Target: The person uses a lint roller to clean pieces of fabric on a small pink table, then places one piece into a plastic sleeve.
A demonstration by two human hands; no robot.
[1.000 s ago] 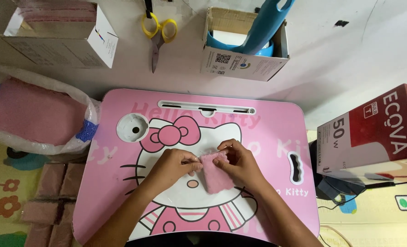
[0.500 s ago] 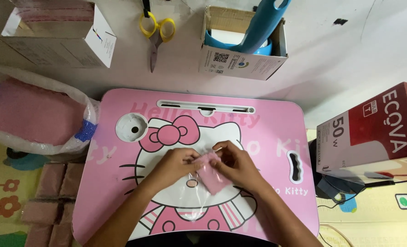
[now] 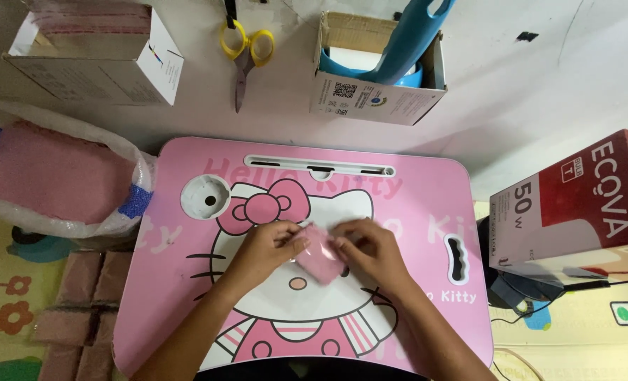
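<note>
While hands (image 3: 321, 250) pinch pink pad (image 3: 319, 257), scissors (image 3: 245, 53), boxes (image 3: 377, 70) beyond.

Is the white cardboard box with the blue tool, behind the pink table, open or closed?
Open. The white cardboard box has its top flaps apart, and the blue tool stands inside it with its handle sticking out above the rim.

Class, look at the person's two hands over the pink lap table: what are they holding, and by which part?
Both hands hold one small pink pad: the left hand pinches its left edge, the right hand its right edge, just above the pink lap table.
</note>
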